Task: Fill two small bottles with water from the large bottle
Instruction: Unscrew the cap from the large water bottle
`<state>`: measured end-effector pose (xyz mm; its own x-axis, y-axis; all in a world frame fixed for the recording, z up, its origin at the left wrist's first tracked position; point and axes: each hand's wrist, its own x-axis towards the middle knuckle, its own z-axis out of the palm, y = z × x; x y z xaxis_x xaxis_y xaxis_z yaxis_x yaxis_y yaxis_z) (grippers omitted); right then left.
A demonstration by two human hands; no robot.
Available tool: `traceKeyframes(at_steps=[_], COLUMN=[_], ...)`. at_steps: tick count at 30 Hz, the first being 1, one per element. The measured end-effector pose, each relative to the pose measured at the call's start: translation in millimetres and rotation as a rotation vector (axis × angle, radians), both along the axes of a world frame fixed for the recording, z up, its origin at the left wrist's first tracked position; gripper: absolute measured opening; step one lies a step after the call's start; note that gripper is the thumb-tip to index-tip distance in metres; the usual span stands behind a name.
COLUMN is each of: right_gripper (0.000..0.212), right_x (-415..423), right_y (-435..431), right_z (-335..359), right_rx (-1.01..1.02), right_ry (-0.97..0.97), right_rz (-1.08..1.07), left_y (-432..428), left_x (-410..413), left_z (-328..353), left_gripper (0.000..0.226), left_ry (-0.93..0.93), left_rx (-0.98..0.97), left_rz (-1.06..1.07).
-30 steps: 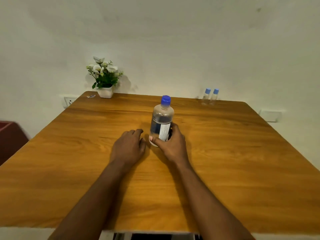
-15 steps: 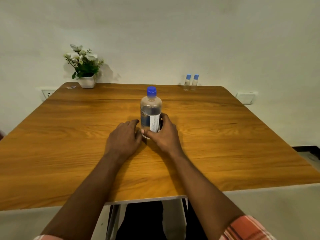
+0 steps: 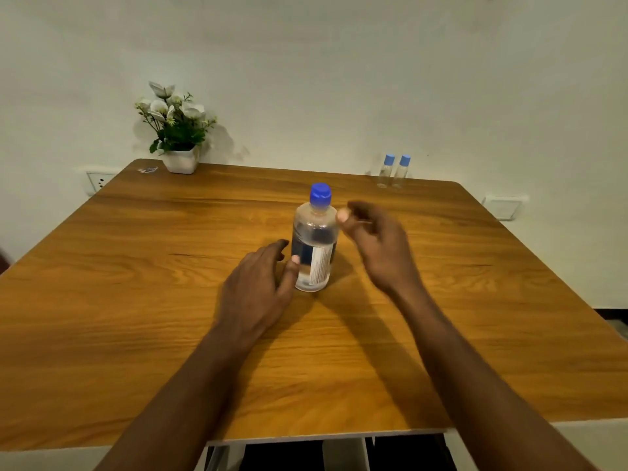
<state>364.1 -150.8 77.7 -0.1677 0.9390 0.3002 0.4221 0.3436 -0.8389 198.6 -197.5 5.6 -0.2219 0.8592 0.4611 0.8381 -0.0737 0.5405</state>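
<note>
Bracing the large bottle (image 3: pixel 314 246) low, cap not yet off.
Left hand (image 3: pixel 258 283) in a wide grip, thumb against the base to steady; right hand (image 3: pixel 373 239) loosely curled, empty, blurred, beside the blue cap (image 3: pixel 320 192), probably for unscrewing. Upright mid-surface (image 3: pixel 136 300); two small bottles (image 3: pixel 402 173) capped, well apart at far edge.

The right hand (image 3: pixel 373 239) no longer grips the large bottle (image 3: pixel 314 239) and is now lifted at its 3 o'clock. The left hand (image 3: pixel 258 287) now sets its thumb against it at 9 o'clock.
</note>
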Motion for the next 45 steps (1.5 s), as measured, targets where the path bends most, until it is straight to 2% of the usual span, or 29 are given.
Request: traceKeyframes(at_steps=[2,4,7,11,16,23,28,32,36,41,45], right_gripper=[0.045,0.041,0.044,0.036,0.027,0.039,0.052,0.039,0.026,0.040,0.046], right_x=[-1.7,-9.0,-24.2,-36.5,-38.5,-41.1,-50.7,-54.5,-54.2,-56.4,-59.3], right_y=[6.0,12.6,23.4,32.5,36.4,34.1,35.5,39.5,38.8,35.2,39.7], right_z=[37.1,70.9,102.0,116.2,126.7,134.6,130.9,127.1,131.9,135.5,132.2], right_rx=[0.167,0.243,0.273,0.250,0.178,0.167,0.191,0.158,0.141,0.162,0.175], right_ry=[-0.097,-0.297,-0.659,-0.879,-0.942,-1.035,-1.073,-1.091,-1.091,-1.128,-1.179], right_rz=[0.012,0.100,0.197,0.286,0.389,0.501,0.370,0.334,0.435,0.509,0.409], left_y=[-1.5,-3.0,-3.4,-1.9,1.1,1.3,0.8,0.4,1.3,0.4,1.8], left_x=[5.1,7.8,8.6,10.3,10.0,10.1,10.5,10.2,10.8,10.6,10.8], left_z=[3.0,4.3,5.5,6.8,6.5,7.0,8.3,8.1,9.3,8.9,7.7], left_gripper=[0.063,0.070,0.078,0.079,0.080,0.077,0.076,0.074,0.074,0.074,0.078], left_ry=[-0.027,-0.049,-0.055,-0.047,-0.039,-0.042,-0.040,-0.046,-0.040,-0.044,-0.049], left_rx=[0.006,0.002,-0.040,-0.069,-0.073,-0.062,-0.087,-0.076,-0.071,-0.060,-0.060], left_rz=[-0.026,-0.044,-0.033,-0.022,-0.017,-0.012,-0.014,-0.017,-0.010,-0.015,-0.004])
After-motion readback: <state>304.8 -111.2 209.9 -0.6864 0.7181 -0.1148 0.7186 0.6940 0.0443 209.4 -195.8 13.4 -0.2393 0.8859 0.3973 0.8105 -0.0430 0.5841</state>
